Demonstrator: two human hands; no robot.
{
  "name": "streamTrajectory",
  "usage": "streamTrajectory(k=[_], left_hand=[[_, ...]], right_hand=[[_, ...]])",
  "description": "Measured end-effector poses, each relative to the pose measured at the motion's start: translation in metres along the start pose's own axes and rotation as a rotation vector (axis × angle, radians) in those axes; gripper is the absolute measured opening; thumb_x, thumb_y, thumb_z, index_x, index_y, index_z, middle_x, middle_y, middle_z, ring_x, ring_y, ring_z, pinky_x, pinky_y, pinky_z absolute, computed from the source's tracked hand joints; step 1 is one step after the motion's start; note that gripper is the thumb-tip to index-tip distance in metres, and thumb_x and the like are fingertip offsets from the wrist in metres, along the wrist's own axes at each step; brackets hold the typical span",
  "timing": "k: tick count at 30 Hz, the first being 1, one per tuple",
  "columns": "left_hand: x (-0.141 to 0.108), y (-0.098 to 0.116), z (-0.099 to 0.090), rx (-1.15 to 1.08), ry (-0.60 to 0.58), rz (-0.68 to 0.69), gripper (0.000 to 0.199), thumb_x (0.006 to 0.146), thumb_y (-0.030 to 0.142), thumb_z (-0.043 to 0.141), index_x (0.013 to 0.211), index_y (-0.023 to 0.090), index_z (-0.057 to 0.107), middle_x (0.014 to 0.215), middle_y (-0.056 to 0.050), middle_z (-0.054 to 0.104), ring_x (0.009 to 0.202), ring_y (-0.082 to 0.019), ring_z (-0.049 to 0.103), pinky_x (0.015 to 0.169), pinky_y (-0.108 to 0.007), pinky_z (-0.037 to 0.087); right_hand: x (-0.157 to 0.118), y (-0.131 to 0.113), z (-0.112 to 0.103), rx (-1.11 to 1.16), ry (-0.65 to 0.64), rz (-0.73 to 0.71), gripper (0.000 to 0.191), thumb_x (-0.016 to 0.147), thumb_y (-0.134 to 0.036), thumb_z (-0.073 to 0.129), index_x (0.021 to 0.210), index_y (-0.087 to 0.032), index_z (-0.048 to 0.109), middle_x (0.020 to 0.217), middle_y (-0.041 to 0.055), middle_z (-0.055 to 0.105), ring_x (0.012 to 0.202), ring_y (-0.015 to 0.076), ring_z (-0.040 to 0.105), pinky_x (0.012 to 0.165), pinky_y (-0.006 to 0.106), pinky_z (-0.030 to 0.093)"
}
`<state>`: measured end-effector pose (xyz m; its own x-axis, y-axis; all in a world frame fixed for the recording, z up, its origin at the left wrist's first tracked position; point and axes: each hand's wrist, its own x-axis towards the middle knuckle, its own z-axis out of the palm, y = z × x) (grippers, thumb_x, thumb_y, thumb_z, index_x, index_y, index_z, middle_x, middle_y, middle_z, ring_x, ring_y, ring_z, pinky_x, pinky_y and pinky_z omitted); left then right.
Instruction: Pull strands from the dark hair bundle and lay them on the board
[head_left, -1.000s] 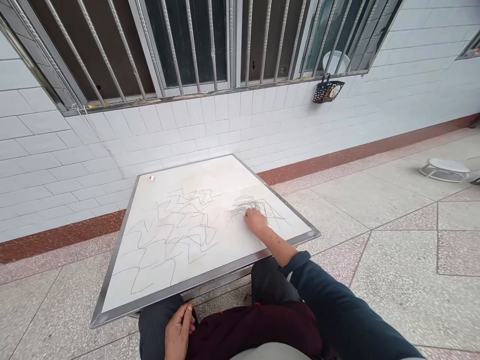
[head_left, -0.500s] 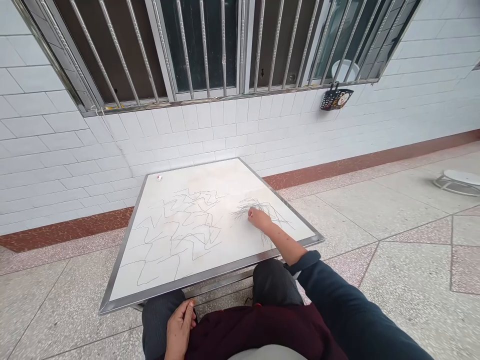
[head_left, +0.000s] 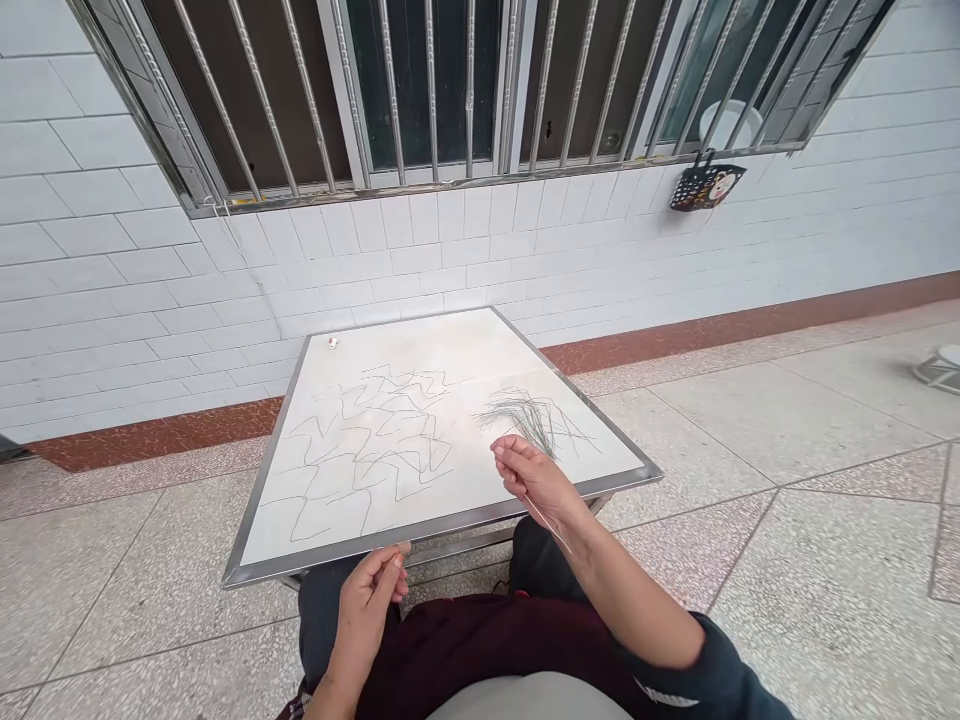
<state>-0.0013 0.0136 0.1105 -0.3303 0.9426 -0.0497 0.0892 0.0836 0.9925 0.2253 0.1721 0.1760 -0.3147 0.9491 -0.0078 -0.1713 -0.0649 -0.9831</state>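
A thin wire (head_left: 549, 525) is pinched in my right hand (head_left: 536, 478), its lighter-looking length trailing back along my wrist. That hand is raised over the near right part of the white table (head_left: 420, 338). Just beyond it lies a loose bundle of thin, dark greenish wires (head_left: 534, 418), partly hidden by my fingers. Bent, zigzag wires (head_left: 375, 440) are spread over the left and middle of the tabletop. My left hand (head_left: 371, 605) is above my lap at the table's front edge, thumb and fingers drawn together, with nothing visible in them.
A small white and red object (head_left: 334, 343) sits at the table's far left corner. Behind the table is a white tiled wall (head_left: 420, 245) with a barred window (head_left: 431, 90). A dark patterned basket (head_left: 705, 188) hangs from the bars. A round stool (head_left: 941, 368) stands far right.
My right hand has come back from the wire bundle toward me, with a thin wire in its fingers. My left hand has lifted from my thigh to the table's front edge.
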Motion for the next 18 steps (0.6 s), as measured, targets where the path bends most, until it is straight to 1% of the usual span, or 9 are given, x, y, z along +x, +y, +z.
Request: streamTrajectory(k=[1, 3, 5, 7, 10, 12, 14, 16, 18], left_hand=[[0.004, 0.015, 0.003, -0.022, -0.025, 0.015, 0.034, 0.078, 0.043, 0.061, 0.1, 0.018, 0.069, 0.073, -0.003, 0.063, 0.063, -0.014, 0.059, 0.057, -0.025, 0.048], [0.013, 0.042, 0.01, -0.062, -0.065, 0.049, 0.031, 0.079, 0.039, 0.061, 0.103, 0.019, 0.068, 0.078, -0.003, 0.064, 0.066, -0.014, 0.059, 0.06, -0.024, 0.048], [0.018, 0.062, 0.02, -0.118, -0.065, 0.08, 0.03, 0.078, 0.036, 0.064, 0.103, 0.02, 0.068, 0.081, -0.003, 0.064, 0.069, -0.013, 0.06, 0.061, -0.024, 0.049], [0.018, 0.073, 0.032, -0.178, -0.061, 0.095, 0.03, 0.077, 0.033, 0.066, 0.105, 0.022, 0.067, 0.086, -0.003, 0.065, 0.073, -0.013, 0.06, 0.064, -0.024, 0.049], [0.011, 0.077, 0.049, -0.279, -0.029, 0.118, 0.029, 0.074, 0.03, 0.069, 0.102, 0.022, 0.068, 0.099, -0.006, 0.066, 0.082, -0.016, 0.061, 0.067, -0.026, 0.05], [0.007, 0.075, 0.056, -0.322, -0.005, 0.141, 0.024, 0.074, 0.029, 0.069, 0.097, 0.021, 0.07, 0.1, -0.006, 0.066, 0.084, -0.017, 0.062, 0.067, -0.027, 0.05], [0.004, 0.072, 0.057, -0.35, 0.019, 0.162, 0.02, 0.076, 0.029, 0.067, 0.093, 0.02, 0.072, 0.097, -0.006, 0.067, 0.079, -0.016, 0.062, 0.067, -0.027, 0.05], [0.002, 0.07, 0.054, -0.38, 0.064, 0.161, 0.019, 0.078, 0.029, 0.066, 0.093, 0.019, 0.071, 0.094, -0.006, 0.068, 0.075, -0.015, 0.063, 0.067, -0.028, 0.05], [0.001, 0.069, 0.049, -0.42, 0.132, 0.144, 0.02, 0.079, 0.028, 0.065, 0.096, 0.018, 0.07, 0.093, -0.006, 0.07, 0.074, -0.015, 0.063, 0.068, -0.028, 0.05]], right_hand=[[-0.007, -0.002, 0.009, 0.031, -0.027, 0.013, 0.029, 0.073, -0.044, 0.061, 0.083, -0.019, 0.05, 0.064, -0.0045, 0.048, 0.045, 0.0052, 0.033, 0.039, 0.018, 0.019], [-0.02, -0.005, 0.024, -0.015, -0.067, 0.017, 0.026, 0.074, -0.042, 0.061, 0.081, -0.019, 0.051, 0.061, -0.0051, 0.048, 0.043, 0.0051, 0.032, 0.039, 0.018, 0.019], [-0.031, -0.006, 0.035, -0.16, -0.074, -0.028, 0.021, 0.076, -0.039, 0.059, 0.08, -0.02, 0.053, 0.06, -0.0052, 0.048, 0.044, 0.0061, 0.034, 0.04, 0.019, 0.024], [-0.041, -0.007, 0.043, -0.331, -0.051, -0.107, 0.014, 0.078, -0.034, 0.057, 0.078, -0.02, 0.055, 0.06, -0.005, 0.048, 0.048, 0.0075, 0.037, 0.044, 0.02, 0.028], [-0.054, -0.007, 0.052, -0.546, -0.026, -0.205, 0.007, 0.079, -0.028, 0.055, 0.078, -0.021, 0.057, 0.059, -0.0049, 0.047, 0.051, 0.0089, 0.04, 0.048, 0.021, 0.03], [-0.06, -0.007, 0.057, -0.592, -0.064, -0.233, 0.006, 0.08, -0.026, 0.053, 0.079, -0.021, 0.057, 0.059, -0.0044, 0.049, 0.053, 0.0094, 0.042, 0.05, 0.022, 0.032], [-0.063, -0.008, 0.06, -0.529, -0.151, -0.208, 0.009, 0.082, -0.028, 0.053, 0.081, -0.021, 0.058, 0.063, -0.0035, 0.053, 0.055, 0.0095, 0.045, 0.052, 0.022, 0.035], [-0.063, -0.008, 0.062, -0.377, -0.252, -0.107, 0.015, 0.085, -0.034, 0.051, 0.088, -0.021, 0.058, 0.069, -0.0025, 0.056, 0.053, 0.0088, 0.046, 0.049, 0.021, 0.036], [-0.063, -0.008, 0.062, -0.222, -0.311, 0.008, 0.022, 0.087, -0.04, 0.049, 0.096, -0.022, 0.056, 0.074, -0.0016, 0.057, 0.051, 0.0075, 0.044, 0.043, 0.019, 0.034]])
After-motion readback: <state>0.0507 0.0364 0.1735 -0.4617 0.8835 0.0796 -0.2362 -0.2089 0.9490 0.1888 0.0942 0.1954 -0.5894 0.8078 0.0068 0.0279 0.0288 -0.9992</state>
